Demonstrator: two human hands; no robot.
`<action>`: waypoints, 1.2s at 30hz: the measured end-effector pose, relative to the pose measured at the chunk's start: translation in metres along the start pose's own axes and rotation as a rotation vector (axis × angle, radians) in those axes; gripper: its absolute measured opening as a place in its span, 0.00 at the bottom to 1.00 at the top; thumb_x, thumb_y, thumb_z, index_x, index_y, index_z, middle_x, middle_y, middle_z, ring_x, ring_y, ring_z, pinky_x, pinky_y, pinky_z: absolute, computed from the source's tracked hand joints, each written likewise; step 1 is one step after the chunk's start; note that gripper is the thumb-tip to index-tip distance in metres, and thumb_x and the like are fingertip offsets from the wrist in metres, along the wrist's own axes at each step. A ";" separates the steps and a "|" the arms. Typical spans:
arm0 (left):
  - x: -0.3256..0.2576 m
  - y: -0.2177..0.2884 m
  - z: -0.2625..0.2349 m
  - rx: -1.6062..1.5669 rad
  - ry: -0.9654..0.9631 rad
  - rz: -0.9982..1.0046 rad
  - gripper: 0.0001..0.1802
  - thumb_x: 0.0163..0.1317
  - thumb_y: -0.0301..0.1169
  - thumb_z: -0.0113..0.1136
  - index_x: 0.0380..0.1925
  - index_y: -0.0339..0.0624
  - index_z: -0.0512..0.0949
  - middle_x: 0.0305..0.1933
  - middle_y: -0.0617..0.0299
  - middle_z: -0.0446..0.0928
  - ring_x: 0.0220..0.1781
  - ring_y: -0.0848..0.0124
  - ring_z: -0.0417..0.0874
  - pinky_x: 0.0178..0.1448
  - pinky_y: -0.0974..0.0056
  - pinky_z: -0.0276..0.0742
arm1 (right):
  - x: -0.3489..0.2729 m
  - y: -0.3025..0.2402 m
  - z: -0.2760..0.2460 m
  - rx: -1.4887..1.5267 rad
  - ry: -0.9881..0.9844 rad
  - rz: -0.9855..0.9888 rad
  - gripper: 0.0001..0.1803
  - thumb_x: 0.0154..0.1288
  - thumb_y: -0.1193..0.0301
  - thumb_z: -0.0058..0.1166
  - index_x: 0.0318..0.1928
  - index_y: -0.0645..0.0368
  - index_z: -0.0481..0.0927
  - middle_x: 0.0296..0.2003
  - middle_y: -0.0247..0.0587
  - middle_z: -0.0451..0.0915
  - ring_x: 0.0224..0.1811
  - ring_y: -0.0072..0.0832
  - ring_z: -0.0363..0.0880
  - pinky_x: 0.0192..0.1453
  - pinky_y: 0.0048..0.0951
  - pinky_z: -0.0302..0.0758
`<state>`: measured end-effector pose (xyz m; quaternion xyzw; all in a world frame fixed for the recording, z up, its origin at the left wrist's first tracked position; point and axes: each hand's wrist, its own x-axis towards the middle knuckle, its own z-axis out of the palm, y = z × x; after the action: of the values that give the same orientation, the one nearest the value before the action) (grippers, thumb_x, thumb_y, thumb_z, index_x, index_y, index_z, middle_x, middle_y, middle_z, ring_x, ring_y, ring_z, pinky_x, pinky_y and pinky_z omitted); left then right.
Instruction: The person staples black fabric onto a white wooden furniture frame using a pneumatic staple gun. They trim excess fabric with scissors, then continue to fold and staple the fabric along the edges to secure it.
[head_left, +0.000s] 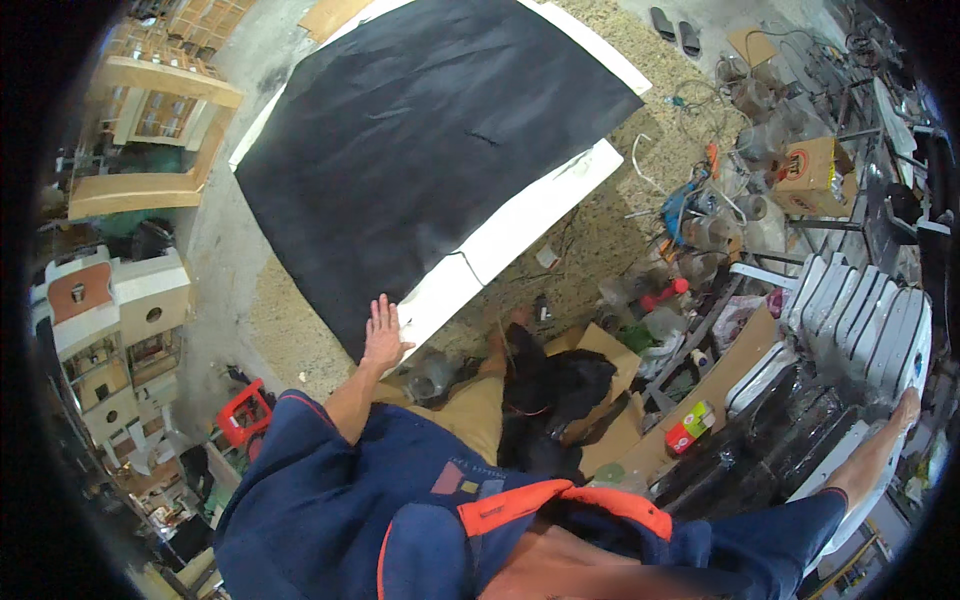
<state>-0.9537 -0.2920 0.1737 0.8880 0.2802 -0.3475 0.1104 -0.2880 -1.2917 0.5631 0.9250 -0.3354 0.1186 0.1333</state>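
L hand [381,335] flat, fingers spread, gripping nothing, pressing near corner of black sheet [420,140] (over white board [520,215]) just ahead. R hand [906,408] on white panel stack [860,320], grip unclear. Step: smoothing sheet, prob. Next needs even pressure outward.

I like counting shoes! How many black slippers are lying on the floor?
2. One black slipper and the other slipper lie side by side on the floor at the top, beyond the big black sheet. The clutter may hide more.
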 end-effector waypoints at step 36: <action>0.034 -0.133 -0.014 -0.625 0.818 -0.536 0.39 0.76 0.50 0.52 0.76 0.34 0.62 0.82 0.40 0.56 0.84 0.43 0.53 0.85 0.47 0.50 | -0.131 -0.039 -0.053 0.628 0.094 -0.198 0.27 0.69 0.50 0.57 0.57 0.58 0.83 0.54 0.52 0.83 0.61 0.42 0.78 0.70 0.52 0.71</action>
<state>-1.0012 -0.1634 0.1609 0.7735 0.6043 0.1074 0.1582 -0.3667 -1.1683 0.5654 0.9425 -0.1843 0.2454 -0.1322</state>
